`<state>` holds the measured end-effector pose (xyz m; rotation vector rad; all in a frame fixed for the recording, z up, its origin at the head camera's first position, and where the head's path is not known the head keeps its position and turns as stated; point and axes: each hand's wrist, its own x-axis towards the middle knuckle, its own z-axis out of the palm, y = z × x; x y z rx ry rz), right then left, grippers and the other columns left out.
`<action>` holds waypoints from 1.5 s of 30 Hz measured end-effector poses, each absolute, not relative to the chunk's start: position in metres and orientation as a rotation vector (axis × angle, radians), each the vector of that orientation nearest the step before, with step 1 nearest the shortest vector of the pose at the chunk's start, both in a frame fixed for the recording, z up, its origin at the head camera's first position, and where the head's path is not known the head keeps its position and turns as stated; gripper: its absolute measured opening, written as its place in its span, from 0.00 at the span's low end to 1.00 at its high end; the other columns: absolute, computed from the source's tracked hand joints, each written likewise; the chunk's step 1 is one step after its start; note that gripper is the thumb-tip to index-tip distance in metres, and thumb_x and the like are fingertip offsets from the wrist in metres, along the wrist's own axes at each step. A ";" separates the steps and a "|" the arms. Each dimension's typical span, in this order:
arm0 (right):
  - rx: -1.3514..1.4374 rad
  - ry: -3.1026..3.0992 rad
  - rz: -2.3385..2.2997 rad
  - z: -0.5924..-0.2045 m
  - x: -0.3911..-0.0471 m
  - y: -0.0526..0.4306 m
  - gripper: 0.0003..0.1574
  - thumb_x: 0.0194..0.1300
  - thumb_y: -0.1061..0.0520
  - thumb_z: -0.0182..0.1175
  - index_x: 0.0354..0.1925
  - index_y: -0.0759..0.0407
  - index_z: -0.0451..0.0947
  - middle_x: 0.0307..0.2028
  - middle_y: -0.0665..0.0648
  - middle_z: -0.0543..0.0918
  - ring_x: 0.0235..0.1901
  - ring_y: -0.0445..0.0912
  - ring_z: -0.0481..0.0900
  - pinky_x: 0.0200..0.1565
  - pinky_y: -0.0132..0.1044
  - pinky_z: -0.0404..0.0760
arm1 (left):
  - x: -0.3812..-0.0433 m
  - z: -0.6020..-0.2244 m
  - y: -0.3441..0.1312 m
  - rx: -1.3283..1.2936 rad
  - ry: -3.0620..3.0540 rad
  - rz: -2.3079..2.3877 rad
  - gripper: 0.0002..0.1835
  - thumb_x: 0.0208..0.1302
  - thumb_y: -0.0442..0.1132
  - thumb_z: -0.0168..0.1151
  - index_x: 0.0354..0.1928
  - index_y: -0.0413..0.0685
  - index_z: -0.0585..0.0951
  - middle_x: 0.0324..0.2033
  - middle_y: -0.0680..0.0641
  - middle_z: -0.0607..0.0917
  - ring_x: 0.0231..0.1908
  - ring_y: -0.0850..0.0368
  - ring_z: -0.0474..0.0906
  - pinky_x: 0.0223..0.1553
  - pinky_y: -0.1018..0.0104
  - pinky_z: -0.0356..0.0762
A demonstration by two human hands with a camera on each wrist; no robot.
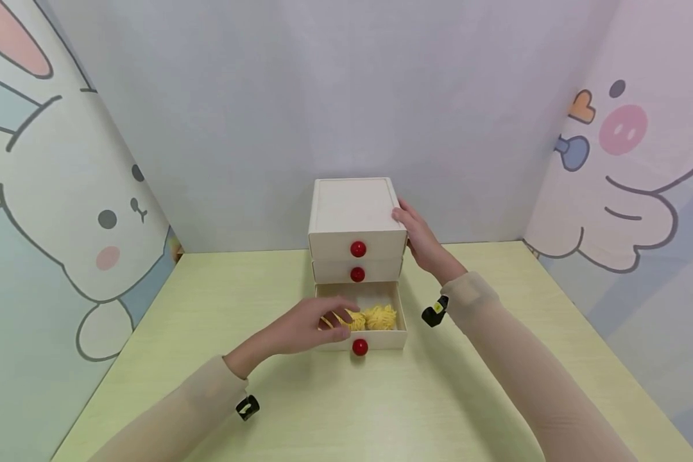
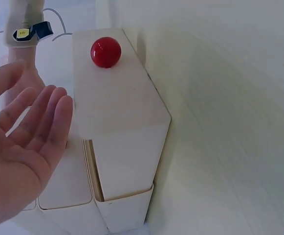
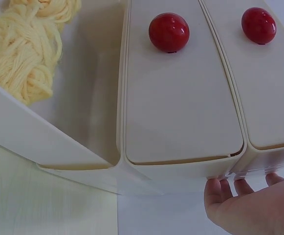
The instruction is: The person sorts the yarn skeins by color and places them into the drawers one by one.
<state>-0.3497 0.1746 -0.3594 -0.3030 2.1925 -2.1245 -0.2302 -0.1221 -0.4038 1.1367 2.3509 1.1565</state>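
A small white drawer cabinet with three stacked drawers stands at the back of the table. Its bottom drawer is pulled out, and in it lie yellow yarn bundles. My left hand hovers over the left part of this drawer, fingers loosely bent above the yarn and covering some of it. The left wrist view shows the palm holding nothing. Against the cabinet's right side rests my right hand, thumb at the top edge. Its fingertips touch the side wall in the right wrist view.
Each drawer has a round red knob. The upper two drawers are pushed in. A pale yellow-green table lies under everything. Behind it hangs a plain grey-white backdrop, with cartoon-printed panels on both sides.
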 end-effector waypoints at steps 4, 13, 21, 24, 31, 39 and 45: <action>-0.322 2.186 -2.129 -0.358 -0.350 0.175 0.42 0.82 0.40 0.48 0.86 0.35 0.47 0.85 0.51 0.52 0.81 0.53 0.52 0.79 0.60 0.53 | -0.221 -0.408 -0.120 1.094 2.306 1.206 0.19 0.76 0.43 0.67 0.65 0.48 0.82 0.50 0.51 0.89 0.50 0.58 0.85 0.53 0.64 0.85; -0.334 2.180 -2.136 -0.358 -0.351 0.175 0.42 0.83 0.41 0.47 0.87 0.36 0.47 0.85 0.51 0.51 0.82 0.52 0.51 0.79 0.59 0.52 | -0.204 -0.431 -0.113 1.070 2.293 1.164 0.12 0.78 0.43 0.65 0.58 0.50 0.86 0.49 0.51 0.90 0.46 0.65 0.85 0.52 0.68 0.84; -0.318 2.177 -2.134 -0.358 -0.350 0.173 0.42 0.83 0.41 0.47 0.87 0.37 0.47 0.85 0.51 0.51 0.82 0.53 0.51 0.79 0.60 0.53 | -0.196 -0.446 -0.115 0.863 2.289 1.140 0.11 0.78 0.46 0.65 0.50 0.48 0.88 0.37 0.53 0.89 0.37 0.62 0.84 0.40 0.68 0.84; -0.310 2.182 -2.133 -0.357 -0.349 0.173 0.42 0.83 0.41 0.48 0.87 0.37 0.47 0.85 0.52 0.51 0.82 0.53 0.51 0.79 0.60 0.53 | -0.195 -0.449 -0.116 0.675 2.197 1.231 0.13 0.78 0.48 0.64 0.46 0.47 0.88 0.36 0.49 0.89 0.36 0.56 0.86 0.39 0.64 0.87; -0.300 2.189 -2.132 -0.356 -0.349 0.172 0.42 0.83 0.42 0.47 0.87 0.37 0.47 0.85 0.51 0.50 0.82 0.53 0.50 0.79 0.60 0.51 | -0.196 -0.453 -0.111 0.481 1.987 1.387 0.16 0.80 0.47 0.62 0.51 0.40 0.85 0.42 0.43 0.88 0.40 0.51 0.86 0.45 0.57 0.89; -0.291 2.197 -2.126 -0.358 -0.351 0.173 0.42 0.83 0.41 0.47 0.87 0.37 0.47 0.85 0.51 0.50 0.82 0.54 0.50 0.79 0.60 0.52 | -0.195 -0.460 -0.104 0.326 1.657 1.567 0.22 0.82 0.46 0.58 0.59 0.31 0.79 0.49 0.39 0.88 0.44 0.53 0.88 0.51 0.58 0.88; -0.299 2.197 -2.127 -0.358 -0.350 0.173 0.42 0.83 0.41 0.47 0.87 0.37 0.46 0.85 0.52 0.49 0.82 0.54 0.50 0.79 0.61 0.52 | -0.192 -0.466 -0.097 0.157 1.499 1.705 0.24 0.81 0.46 0.59 0.65 0.31 0.77 0.52 0.38 0.89 0.48 0.50 0.89 0.57 0.56 0.86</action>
